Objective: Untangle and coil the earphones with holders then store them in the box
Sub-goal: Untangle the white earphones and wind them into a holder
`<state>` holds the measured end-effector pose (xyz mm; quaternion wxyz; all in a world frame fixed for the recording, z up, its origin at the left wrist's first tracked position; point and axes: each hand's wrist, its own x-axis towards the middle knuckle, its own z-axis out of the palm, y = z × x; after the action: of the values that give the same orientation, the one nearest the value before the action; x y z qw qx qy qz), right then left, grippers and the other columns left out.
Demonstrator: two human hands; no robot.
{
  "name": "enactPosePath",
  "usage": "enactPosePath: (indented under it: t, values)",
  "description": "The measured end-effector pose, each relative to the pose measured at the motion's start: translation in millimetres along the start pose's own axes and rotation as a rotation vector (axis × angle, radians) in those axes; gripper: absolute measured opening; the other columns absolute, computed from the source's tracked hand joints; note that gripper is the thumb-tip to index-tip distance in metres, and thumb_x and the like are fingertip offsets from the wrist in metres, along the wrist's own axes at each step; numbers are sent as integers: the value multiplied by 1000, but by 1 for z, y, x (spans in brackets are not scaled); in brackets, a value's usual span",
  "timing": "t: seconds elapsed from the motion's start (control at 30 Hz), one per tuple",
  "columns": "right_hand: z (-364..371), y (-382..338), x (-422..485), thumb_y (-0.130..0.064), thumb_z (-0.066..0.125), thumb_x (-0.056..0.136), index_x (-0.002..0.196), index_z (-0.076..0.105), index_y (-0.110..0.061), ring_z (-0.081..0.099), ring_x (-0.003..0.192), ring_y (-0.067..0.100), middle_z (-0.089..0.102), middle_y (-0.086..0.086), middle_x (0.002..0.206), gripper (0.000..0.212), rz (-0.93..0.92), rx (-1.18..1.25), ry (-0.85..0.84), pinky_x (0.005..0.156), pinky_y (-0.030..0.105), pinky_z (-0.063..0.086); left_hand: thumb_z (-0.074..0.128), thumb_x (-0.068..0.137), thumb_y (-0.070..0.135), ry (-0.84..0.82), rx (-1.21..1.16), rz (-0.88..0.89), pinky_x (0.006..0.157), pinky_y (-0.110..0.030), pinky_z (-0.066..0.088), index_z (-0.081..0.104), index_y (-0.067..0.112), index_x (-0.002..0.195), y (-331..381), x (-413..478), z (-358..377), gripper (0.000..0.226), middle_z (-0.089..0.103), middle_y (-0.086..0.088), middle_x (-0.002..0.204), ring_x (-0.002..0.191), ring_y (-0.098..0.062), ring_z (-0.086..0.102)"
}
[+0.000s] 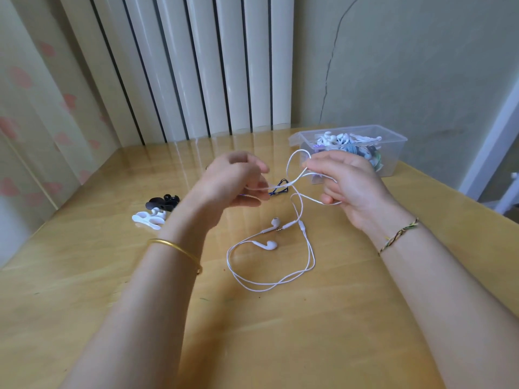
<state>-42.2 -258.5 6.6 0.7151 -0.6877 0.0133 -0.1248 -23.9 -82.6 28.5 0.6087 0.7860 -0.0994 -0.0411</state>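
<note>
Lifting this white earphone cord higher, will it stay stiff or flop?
Probably floppy: the cord sags in loose loops from left hand and right hand to the table. Likely light, since pinching holds it. The earbuds would probably dangle.

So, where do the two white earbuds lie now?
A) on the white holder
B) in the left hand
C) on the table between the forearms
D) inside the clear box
C: the white earbuds rest on the wooden table; the left hand and right hand grip the cable higher up.
</note>
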Motion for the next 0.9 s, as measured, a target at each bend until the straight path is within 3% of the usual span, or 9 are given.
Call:
enactPosePath:
  t: [0.13,0.3,0.37,0.43,0.5,0.6,0.7,0.8,0.9]
  values:
    - [0,-5,-5,-11,61,88,80,66,-13,20,33,5,34,-13,39,9,-95,-83,-100,43,20,30,45,66,23,-214,-26,-36,81,-33,50,68,16,93,-1,-2,-14,36,69,0,83,81,-16,63]
    - [3,-9,-8,-9,60,88,81,67,-11,23,34,5,33,-14,37,10,-191,-157,-174,43,21,30,65,65,36,-19,-22,126,79,-25,50,63,29,110,-1,3,-6,46,64,9,102,94,-12,61]
    - [4,-9,-9,-9,61,87,81,67,-10,24,33,4,33,-13,36,9,-202,-145,-180,43,22,30,73,74,35,-73,113,227,84,-22,48,64,33,108,-4,2,-1,36,64,7,113,99,-9,62]
    - [4,-7,-7,-8,60,88,81,67,-11,25,34,4,39,-13,37,9,-211,-151,-174,43,22,29,64,89,27,-76,184,284,76,-12,44,68,24,95,-2,-1,2,7,70,2,101,88,-5,62]
    - [2,-5,-6,-11,63,87,80,68,-14,32,37,3,51,-13,49,10,-234,-207,-149,44,20,32,53,96,22,18,136,298,68,-13,44,64,19,82,-3,2,1,19,68,2,76,73,-7,62]
    - [-5,4,0,-16,70,82,77,69,-18,54,56,-1,66,-5,71,6,-213,-412,-104,57,14,43,46,97,15,208,-80,217,62,-24,50,58,16,75,-2,6,-4,25,44,7,51,45,-8,49]
    - [-19,19,10,-23,75,78,64,68,-22,64,79,18,70,1,78,15,-66,-803,-28,79,30,50,48,92,13,431,-128,165,41,-16,36,57,20,70,-1,9,-13,26,34,5,54,35,-4,30]
    - [-31,24,14,-25,71,78,61,64,-19,63,86,27,66,1,78,19,160,-1126,59,78,33,50,51,89,13,586,-173,173,42,-19,24,58,22,67,-1,11,-22,25,37,4,56,42,-7,29]
    - [-30,20,11,-23,66,79,76,68,-17,60,88,25,65,1,88,7,259,-1241,90,72,27,43,54,86,13,596,-155,158,44,-20,24,60,21,66,-2,10,-24,22,39,5,54,46,-10,30]
